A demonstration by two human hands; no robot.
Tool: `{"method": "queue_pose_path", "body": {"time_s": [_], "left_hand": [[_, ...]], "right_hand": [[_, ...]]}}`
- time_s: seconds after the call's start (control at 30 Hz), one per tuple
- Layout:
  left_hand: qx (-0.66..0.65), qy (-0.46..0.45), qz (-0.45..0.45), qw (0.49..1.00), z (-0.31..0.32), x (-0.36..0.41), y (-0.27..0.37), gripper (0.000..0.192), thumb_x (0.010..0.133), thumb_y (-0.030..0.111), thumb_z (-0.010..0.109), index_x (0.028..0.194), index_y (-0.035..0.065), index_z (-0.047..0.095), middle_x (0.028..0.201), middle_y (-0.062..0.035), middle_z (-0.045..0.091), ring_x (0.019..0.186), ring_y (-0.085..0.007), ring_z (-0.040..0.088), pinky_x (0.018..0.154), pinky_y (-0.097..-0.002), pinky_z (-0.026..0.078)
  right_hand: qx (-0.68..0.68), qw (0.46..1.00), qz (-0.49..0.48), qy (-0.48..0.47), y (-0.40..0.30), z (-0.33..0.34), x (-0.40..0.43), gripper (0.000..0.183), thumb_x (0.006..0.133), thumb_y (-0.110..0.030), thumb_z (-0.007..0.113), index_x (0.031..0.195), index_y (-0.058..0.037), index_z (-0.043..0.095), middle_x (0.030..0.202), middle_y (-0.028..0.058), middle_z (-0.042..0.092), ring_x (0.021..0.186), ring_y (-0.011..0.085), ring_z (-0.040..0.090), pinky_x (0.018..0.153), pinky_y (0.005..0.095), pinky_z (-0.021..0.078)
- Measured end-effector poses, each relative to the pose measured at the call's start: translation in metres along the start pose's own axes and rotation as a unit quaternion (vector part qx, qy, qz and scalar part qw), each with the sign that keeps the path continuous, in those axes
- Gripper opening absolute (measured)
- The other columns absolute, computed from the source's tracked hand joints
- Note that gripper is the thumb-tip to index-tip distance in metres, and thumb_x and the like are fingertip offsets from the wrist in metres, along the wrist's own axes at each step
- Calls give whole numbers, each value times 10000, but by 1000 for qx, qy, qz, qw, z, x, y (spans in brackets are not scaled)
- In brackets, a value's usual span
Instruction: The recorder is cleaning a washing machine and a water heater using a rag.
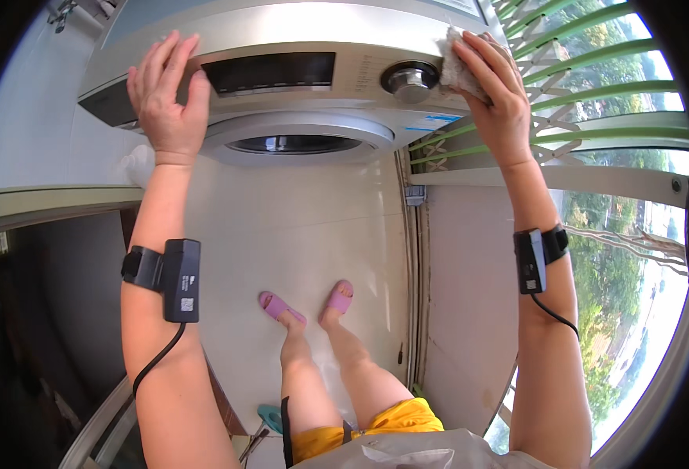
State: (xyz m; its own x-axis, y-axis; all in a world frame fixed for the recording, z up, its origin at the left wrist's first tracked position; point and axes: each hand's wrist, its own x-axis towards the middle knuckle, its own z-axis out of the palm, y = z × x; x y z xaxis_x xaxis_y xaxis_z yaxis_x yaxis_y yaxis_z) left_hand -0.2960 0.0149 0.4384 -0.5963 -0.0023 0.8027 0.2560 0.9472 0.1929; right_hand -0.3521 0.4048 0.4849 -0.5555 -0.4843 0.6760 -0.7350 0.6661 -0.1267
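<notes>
A front-loading washing machine [356,105] stands before me, with a dark display panel [269,72] and a silver control dial [410,81] on its front. My right hand [496,88] presses a crumpled greyish-white cloth [459,67] against the right end of the control panel, just right of the dial. My left hand [171,102] rests with its fingers apart at the panel's left side, beside the display, and holds nothing. Below the panel is the round door [297,143], seen at a steep angle. A blue and white sticker [432,122] lies right of the door.
Green folding window bars [608,91] and a window ledge [614,182] run along the right. Pipes [418,281] stand by the right wall. A dark doorway [57,281] is at the left. Below, my feet in pink slippers [340,300] are on the tiled floor [250,234].
</notes>
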Motion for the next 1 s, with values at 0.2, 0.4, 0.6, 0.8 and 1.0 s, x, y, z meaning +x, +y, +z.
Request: {"method": "queue_pose_path", "body": {"time_s": [0.2,0.4,0.6,0.8,1.0], "left_hand": [[-8,9,-34,999,8,3,15,426,782,118,609,1190,229,659,1304,39,577,1233,-225,500,1106,-503,249],[1,15,-38,999,4,1,12,500,736,29,525,1162,244,674,1288,38,586,1220,-227,504,1115,-479,244],[-15,22,-78,997,7,-2,20,561,750,-39,483,1217,226,649,1292,33,590,1229,-214,505,1112,-437,259],[-31,-12,-55,998,-3,1,17,577,754,-58,477,1240,210,634,1307,28,586,1228,-203,511,1089,-409,298],[-72,-5,-59,996,-2,2,21,567,759,-44,483,1262,179,620,1308,18,585,1220,-196,517,1090,-409,303]], "right_hand": [[38,993,34,-103,-9,-7,32,501,691,-47,768,1170,-160,677,1292,29,602,1200,267,556,1007,375,468],[42,993,-16,-110,-80,52,72,521,712,-189,784,1212,-188,635,1257,9,616,1160,269,570,1055,408,430],[58,995,-51,-58,-158,117,106,551,676,-182,795,1195,-174,611,1228,-8,609,1081,249,594,1023,385,443],[1,988,-51,-147,-121,70,95,616,688,-210,779,1273,-214,586,1281,4,584,1181,260,550,1030,396,443],[-49,985,-52,-156,-101,49,82,684,627,-148,803,1275,-170,586,1301,31,578,1204,290,543,977,383,496]]}}
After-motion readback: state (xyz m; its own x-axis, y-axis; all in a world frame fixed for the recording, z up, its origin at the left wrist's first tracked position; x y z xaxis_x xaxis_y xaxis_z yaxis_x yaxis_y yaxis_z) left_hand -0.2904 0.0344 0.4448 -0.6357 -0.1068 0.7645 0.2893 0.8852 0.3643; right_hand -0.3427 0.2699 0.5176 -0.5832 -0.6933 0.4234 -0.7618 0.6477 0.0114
